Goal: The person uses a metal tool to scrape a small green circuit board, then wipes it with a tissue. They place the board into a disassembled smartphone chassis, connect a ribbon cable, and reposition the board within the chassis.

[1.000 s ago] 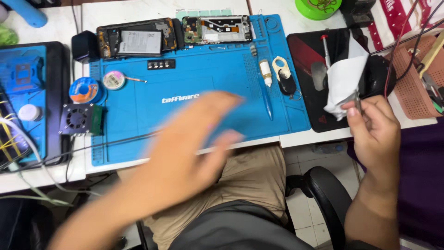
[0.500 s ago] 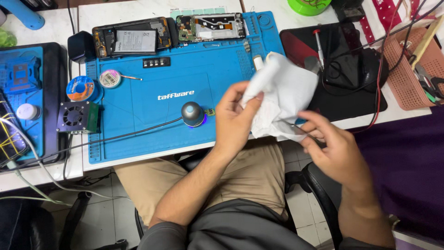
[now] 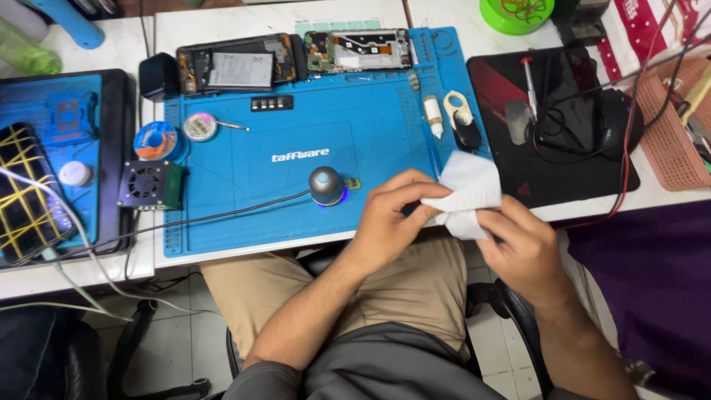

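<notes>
Both my hands hold a white tissue (image 3: 468, 191) over the front right corner of a blue work mat (image 3: 296, 126). My left hand (image 3: 396, 215) pinches its left edge between thumb and fingers. My right hand (image 3: 518, 241) grips the lower right part from below. Just left of my left hand, a small grey domed device (image 3: 326, 185) with a black cable stands on the mat, a tiny board beside it.
Two opened phones (image 3: 235, 68) (image 3: 359, 50) lie at the mat's far edge. Solder spools (image 3: 156, 139), a small fan (image 3: 148, 185), a white bottle (image 3: 432, 116), a black pad (image 3: 563, 118) with a mouse, and a screen-protected phone (image 3: 26, 189) surround it.
My left hand swept in from the lower left and took the tissue. Both hands then lowered it toward the mat's front edge and folded it smaller.
</notes>
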